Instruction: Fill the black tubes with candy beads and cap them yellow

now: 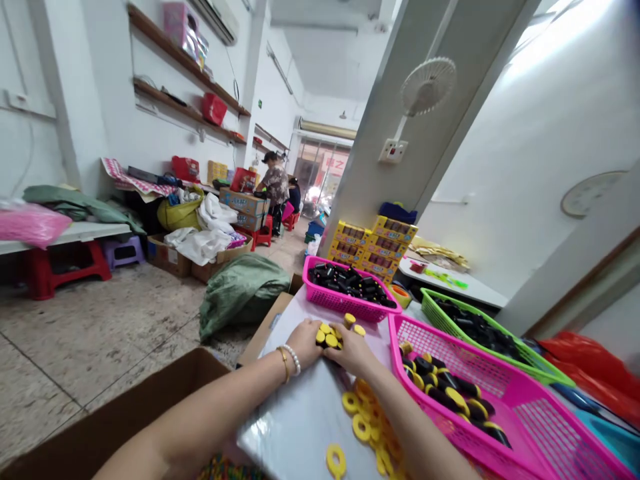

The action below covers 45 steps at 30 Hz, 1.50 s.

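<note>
On the pale tabletop (295, 407), my left hand (303, 341) and my right hand (354, 349) close in from both sides around a bunch of small black cylinders with yellow tops (330, 337). The bunch stands upright, tops facing up, with its lower part hidden by my fingers. Just beyond my right hand stands another yellow-topped cylinder (349, 321), with one more beside it. Loose yellow rings with short stems (361, 427) lie under and beside my right forearm. A single yellow ring (336, 460) sits apart near the table's front.
Black cylinders fill a pink basket (306, 291) behind my hands and a green basket (425, 300) at right. A nearer pink basket (545, 443) holds yellow-and-black cylinders. An open carton (150, 393) stands left of the table. Yellow boxes (387, 247) are stacked behind; a person (277, 187) stands far off.
</note>
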{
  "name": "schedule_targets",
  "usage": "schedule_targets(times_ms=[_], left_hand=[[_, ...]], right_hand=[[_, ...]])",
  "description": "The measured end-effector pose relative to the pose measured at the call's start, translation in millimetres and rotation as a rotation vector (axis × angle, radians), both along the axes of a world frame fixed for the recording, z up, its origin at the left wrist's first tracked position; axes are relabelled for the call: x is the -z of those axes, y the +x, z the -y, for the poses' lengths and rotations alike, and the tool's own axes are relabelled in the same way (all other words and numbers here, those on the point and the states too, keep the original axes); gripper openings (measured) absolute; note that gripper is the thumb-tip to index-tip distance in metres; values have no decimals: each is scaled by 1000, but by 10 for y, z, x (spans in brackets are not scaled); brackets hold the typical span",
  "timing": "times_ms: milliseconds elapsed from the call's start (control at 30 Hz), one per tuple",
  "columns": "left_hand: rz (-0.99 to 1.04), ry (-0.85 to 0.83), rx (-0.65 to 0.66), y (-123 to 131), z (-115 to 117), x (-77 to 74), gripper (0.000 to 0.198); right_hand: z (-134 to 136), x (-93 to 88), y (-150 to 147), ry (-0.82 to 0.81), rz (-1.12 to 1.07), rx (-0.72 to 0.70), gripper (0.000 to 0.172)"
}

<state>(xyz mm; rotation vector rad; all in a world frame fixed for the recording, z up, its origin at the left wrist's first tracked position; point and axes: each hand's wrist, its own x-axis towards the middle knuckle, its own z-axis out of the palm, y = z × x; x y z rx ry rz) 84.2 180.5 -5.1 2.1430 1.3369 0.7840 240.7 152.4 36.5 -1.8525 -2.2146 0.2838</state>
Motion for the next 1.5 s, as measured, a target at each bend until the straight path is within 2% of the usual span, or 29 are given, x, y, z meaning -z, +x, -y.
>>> schedule_targets(times_ms=[100,200,333,433,533,667,800,933,1033,1100,1167,1233,1300,1367,1500], left_hand=[[20,-2,-17,16,-86,-11,51],[46,-20,-14,3,-89,-4,59],[94,-84,-16,-132,5,36,86],[123,-153,34,-291,171,84,98],[147,-169,118,-405,400,121,84],[164,-77,154,-422,658,135,68],[140,4,167,-408,733,147,56],[152,40,182,-443,704,190,47],[149,59,203,-471,690,222,43],[142,65,210,-486,697,231,40],[133,75,210,-497,714,232,38],[120,95,211,-501,730,235,37],[98,116,218,-498,740,245,37],[68,121,222,-492,741,259,37],[29,107,232,-489,747,234,36]], right_hand=[[-118,-13,-15,30,47,2,57],[-118,-14,-15,33,107,28,64],[109,-38,5,41,164,114,78],[295,-176,87,51,190,144,68],[252,-407,241,46,216,166,47],[-149,-590,418,16,250,205,47],[-464,-483,408,-75,274,155,41],[-537,-289,348,-137,247,125,35],[-575,-309,380,-157,204,133,32],[-629,-458,493,-127,177,151,31],[-705,-683,703,-63,155,196,31],[-791,-906,993,-2,140,278,33],[-873,-1041,1315,23,138,386,35],[-945,-1046,1610,1,148,487,35],[-1087,-811,1985,-63,201,602,30]])
